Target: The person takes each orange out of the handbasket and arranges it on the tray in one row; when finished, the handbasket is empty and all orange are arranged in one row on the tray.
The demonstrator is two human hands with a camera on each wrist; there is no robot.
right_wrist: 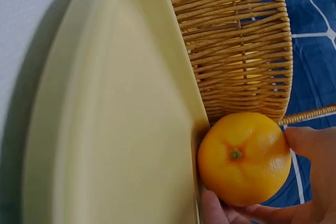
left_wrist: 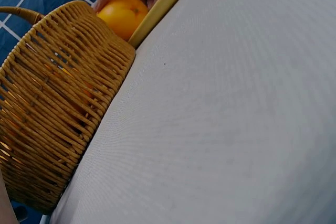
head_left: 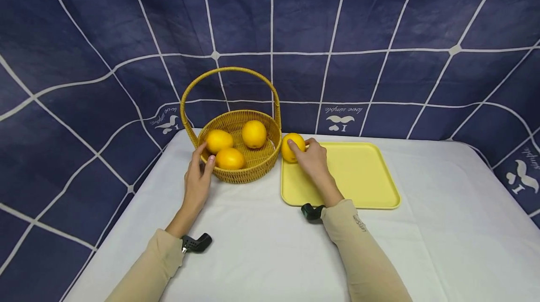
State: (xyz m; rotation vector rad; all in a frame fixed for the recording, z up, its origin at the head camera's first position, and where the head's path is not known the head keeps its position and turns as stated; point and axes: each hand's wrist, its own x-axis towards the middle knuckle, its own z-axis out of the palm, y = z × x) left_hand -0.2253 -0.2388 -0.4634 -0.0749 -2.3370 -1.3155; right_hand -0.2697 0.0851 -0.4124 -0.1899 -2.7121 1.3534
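A wicker basket (head_left: 253, 170) with a tall handle stands on the white table and holds three oranges (head_left: 254, 133). My left hand (head_left: 204, 155) holds its left front rim, thumb at the rim and fingers along the outer wall. To the right of the basket lies a yellow tray (head_left: 363, 175). My right hand (head_left: 304, 148) grips a fourth orange (head_left: 291, 146) at the tray's far-left corner, close to the basket. The right wrist view shows this orange (right_wrist: 244, 158) between my fingers (right_wrist: 310, 145), against the tray's rim (right_wrist: 189, 93). The left wrist view shows the basket's wall (left_wrist: 52, 108) and the orange (left_wrist: 123, 17).
The white tablecloth (head_left: 261, 245) covers the table in front of the basket and tray. A dark blue cloth with white lines (head_left: 379, 20) hangs behind and around the table. The rest of the tray's surface is bare.
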